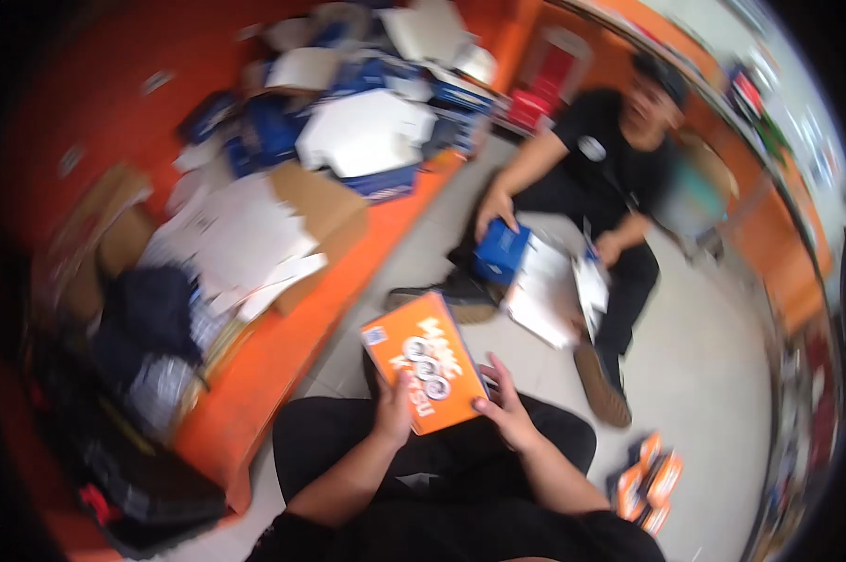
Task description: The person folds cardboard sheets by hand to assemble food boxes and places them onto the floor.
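Observation:
An orange box (425, 363) with white lettering and dark round shapes is held up over my lap, tilted. My left hand (394, 408) grips its lower left edge, thumb on the front face. At the lower right edge, my right hand (509, 406) has its thumb against the box, with the other fingers partly spread beside it. The fingers behind the box are hidden.
A person (610, 150) sits on the floor opposite, holding a blue box (503, 251) near white flaps (540, 290). An orange bench (245, 389) bears cardboard, white sheets and blue boxes. Orange packs (650, 482) lie on the floor at right; a black bag (128, 487) stands lower left.

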`<state>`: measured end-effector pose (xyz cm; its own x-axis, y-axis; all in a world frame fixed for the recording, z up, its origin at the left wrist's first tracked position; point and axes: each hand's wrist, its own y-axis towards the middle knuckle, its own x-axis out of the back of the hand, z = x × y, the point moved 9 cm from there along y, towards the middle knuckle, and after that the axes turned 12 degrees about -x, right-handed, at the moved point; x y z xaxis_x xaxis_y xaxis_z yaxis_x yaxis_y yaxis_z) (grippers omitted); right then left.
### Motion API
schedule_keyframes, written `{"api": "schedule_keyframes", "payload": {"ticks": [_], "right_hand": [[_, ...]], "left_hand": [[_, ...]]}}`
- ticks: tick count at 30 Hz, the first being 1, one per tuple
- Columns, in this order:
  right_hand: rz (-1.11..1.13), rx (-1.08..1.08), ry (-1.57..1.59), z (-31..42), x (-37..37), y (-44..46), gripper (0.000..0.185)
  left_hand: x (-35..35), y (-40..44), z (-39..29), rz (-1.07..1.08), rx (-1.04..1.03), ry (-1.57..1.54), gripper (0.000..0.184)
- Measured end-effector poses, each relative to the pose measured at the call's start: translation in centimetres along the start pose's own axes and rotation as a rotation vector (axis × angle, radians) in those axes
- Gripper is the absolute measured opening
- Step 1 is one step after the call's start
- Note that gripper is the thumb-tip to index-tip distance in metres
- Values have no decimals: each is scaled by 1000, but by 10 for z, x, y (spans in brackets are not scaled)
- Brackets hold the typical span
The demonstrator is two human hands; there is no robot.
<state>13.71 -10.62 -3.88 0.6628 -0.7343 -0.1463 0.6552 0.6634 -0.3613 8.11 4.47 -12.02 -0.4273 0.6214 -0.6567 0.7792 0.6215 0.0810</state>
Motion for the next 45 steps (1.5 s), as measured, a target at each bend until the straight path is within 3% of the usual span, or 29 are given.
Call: {"api": "schedule_keyframes", "payload": {"ticks": [2,4,6,7,9,11,14,16,18,21,24,29,32,33,34,35,36,37,38,39,40,45], "right_hand": [[-4,209,-234,-3,0,-13,74],[-88,178,-69,-3,33,-36,69],[-421,349,59,1,114,-76,61],[-604,191,294,-16,164,-100,52],[-946,557,584,-29,256,-169,50],[-1409,638,552,-66,328,-258,45],[-1653,866,819,-136,376,-353,38],[-1762,732,809,-201,391,-386,41],[-1625,607,814,-230,385,-380,44],[-1647,384,1069,-282,374,-379,36],[-1675,385,1077,-298,386,-385,38],[-1974,125,917,-315,415,-427,55],[-2654,-800,109,-314,408,-480,57],[-2657,-336,-124,-302,414,-483,57],[-2485,-166,-641,-237,396,-456,54],[-2356,-264,-1034,-193,375,-416,53],[-2129,-298,-1192,-159,355,-379,52],[-1882,-155,-1104,-162,356,-349,51],[-1732,-208,-1028,-167,361,-321,48],[-1676,-82,-618,-172,365,-303,45],[-1725,34,-961,-128,337,-282,40],[-966,497,-841,34,189,-147,34]], "left_hand": [[-23,-16,-1,154,203,-67,55],[-71,-34,-8,471,216,-60,67],[-79,-64,10,777,432,100,74],[-84,-73,20,963,459,343,80],[-60,-82,49,985,607,651,59],[-40,-74,69,928,667,879,44],[-15,-57,87,721,700,960,28],[-8,-50,93,588,674,910,22],[-6,-48,93,559,639,968,20],[-9,-49,93,567,587,989,18],[-4,-47,93,569,594,947,17],[-3,-43,93,556,560,1012,16],[-6,-45,93,562,542,1022,17],[-3,-44,96,578,525,1008,18],[-9,-47,96,615,530,935,19],[-12,-48,95,629,513,919,21],[-20,-48,87,658,482,921,23],[-38,-47,75,718,469,946,23],[-47,-40,68,821,341,901,22],[-51,-28,59,834,366,898,22],[-62,-14,42,827,326,968,22],[-136,102,-77,809,-357,1304,21]]}}
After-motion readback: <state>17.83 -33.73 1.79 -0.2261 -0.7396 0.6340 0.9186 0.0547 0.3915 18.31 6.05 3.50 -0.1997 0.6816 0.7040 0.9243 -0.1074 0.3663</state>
